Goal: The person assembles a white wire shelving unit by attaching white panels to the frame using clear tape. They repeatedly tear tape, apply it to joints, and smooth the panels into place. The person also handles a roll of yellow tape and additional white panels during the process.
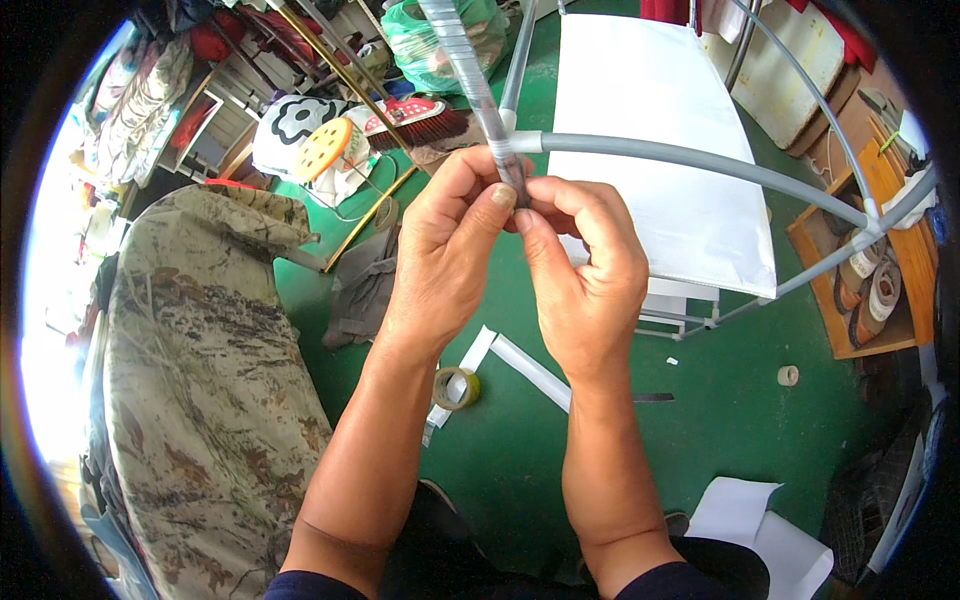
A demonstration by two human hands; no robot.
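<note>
A thin grey rod (470, 75) wrapped in clear tape runs down from the top of the view to a pale joint (512, 140) where curved grey tubes (700, 160) branch off to the right. Both hands meet just below that joint, held up in the air well above the green floor (740, 410). The left hand (445, 250) has its fingers (492, 200) clenched on the dark lower end of the rod, thumb pressed against it. The right hand (585, 270) pinches the same end from the other side, its fingers (530, 235) touching the left thumb.

The rod looks light and fairly stiff, though long enough to flex; the taped surface is likely slick, so the bare dark end below the joint seems the surer place to hold it.

Behind the hands a white sheet (650, 140) hangs in the tube frame. On the floor below lie a roll of yellowish tape (455, 388) beside white paper strips (520, 365), a small white tape roll (788, 376) further right, and white sheets (750, 520) near the lower edge. A camouflage cover (190, 380) fills the left side, with a red-bristled brush (420, 122) and a yellow sanding disc (322, 148) beyond it.
</note>
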